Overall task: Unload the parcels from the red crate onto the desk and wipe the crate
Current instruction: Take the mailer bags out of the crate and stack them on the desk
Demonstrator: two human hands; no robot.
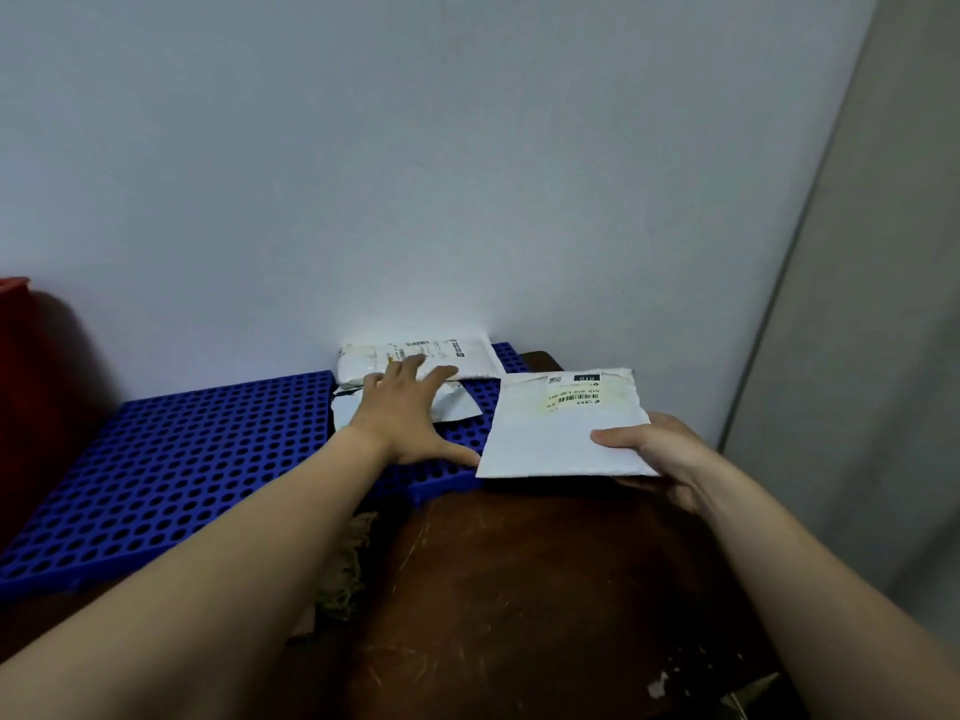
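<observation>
My right hand (pixel 657 459) pinches the near right corner of a flat white parcel (pixel 556 433) with a barcode label, held just above the desk. My left hand (pixel 410 413) lies flat with spread fingers on two white parcels: a thick one (pixel 467 356) against the wall and a thin one (pixel 457 405) beneath the hand. These rest on a blue perforated mat (pixel 171 459) covering the desk. Only a corner of the red crate (pixel 15 324) shows at the far left edge.
The brown scratched desk top (pixel 519 589) lies in front of the mat. A white wall stands close behind the parcels, and a grey panel (pixel 872 304) closes the right side. Frayed material (pixel 348 569) shows by the mat's near edge.
</observation>
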